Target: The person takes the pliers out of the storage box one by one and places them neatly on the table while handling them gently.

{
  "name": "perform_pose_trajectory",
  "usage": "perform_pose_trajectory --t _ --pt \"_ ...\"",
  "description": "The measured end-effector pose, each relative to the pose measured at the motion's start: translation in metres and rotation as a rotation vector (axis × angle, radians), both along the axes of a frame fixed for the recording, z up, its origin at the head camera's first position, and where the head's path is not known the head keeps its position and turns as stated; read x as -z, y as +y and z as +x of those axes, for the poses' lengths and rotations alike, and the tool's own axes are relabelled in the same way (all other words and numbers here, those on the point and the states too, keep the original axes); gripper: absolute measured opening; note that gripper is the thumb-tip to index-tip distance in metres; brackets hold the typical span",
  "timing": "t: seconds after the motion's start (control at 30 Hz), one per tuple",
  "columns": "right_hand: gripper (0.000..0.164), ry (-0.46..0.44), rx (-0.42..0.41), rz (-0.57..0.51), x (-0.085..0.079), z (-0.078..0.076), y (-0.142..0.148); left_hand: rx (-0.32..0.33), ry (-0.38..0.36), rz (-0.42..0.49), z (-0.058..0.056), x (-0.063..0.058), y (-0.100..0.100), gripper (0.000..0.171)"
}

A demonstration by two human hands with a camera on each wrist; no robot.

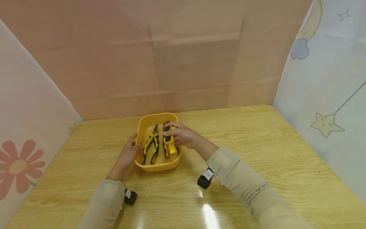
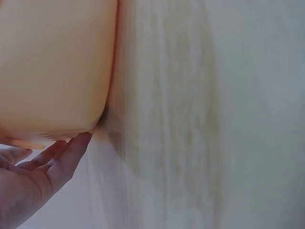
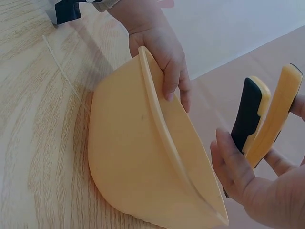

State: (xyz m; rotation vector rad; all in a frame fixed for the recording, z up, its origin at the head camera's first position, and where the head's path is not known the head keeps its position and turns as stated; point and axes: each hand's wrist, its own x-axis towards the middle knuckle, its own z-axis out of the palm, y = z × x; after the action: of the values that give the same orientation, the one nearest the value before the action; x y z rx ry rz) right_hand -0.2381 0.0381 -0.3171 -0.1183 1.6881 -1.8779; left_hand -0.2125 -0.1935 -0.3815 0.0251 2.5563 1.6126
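Woodgrain surface [image 1: 243, 143] below, our left grip [image 1: 128, 154] pinches the yellow plastic bin [image 1: 161, 166] at its side; our right grip [image 1: 186, 135] holds yellow-handled pliers [image 1: 172, 147] over it, not yet let go; long-nose pliers [image 1: 156, 140] already lie inside, apparently beside another pair [image 1: 165, 148].

I can't read one whole word here. Dark letters [image 1: 258, 190] run along my right sleeve [image 1: 238, 176], over the worktop [image 1: 288, 152], on the side toward its right edge. One looks like an A, but the folds bend the rest, so I can't tell what they say. By my right cuff [image 1: 221, 160], a small black box [image 1: 204, 182] has a white label [image 1: 209, 174]. There is a dark mark on it, but I can't tell if it's a letter or a number. By my left cuff [image 1: 112, 187], nearer the worktop's left edge, another black box [image 1: 131, 198] has a little white label [image 1: 128, 193]. That one is too small to read.
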Motion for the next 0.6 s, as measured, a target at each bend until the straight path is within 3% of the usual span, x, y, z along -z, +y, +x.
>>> perform_pose_trajectory --t 0.6 --pt "0.056 0.048 -0.025 0.008 -0.002 0.0 0.015 -0.021 -0.038 -0.006 -0.001 -0.002 -0.001 0.054"
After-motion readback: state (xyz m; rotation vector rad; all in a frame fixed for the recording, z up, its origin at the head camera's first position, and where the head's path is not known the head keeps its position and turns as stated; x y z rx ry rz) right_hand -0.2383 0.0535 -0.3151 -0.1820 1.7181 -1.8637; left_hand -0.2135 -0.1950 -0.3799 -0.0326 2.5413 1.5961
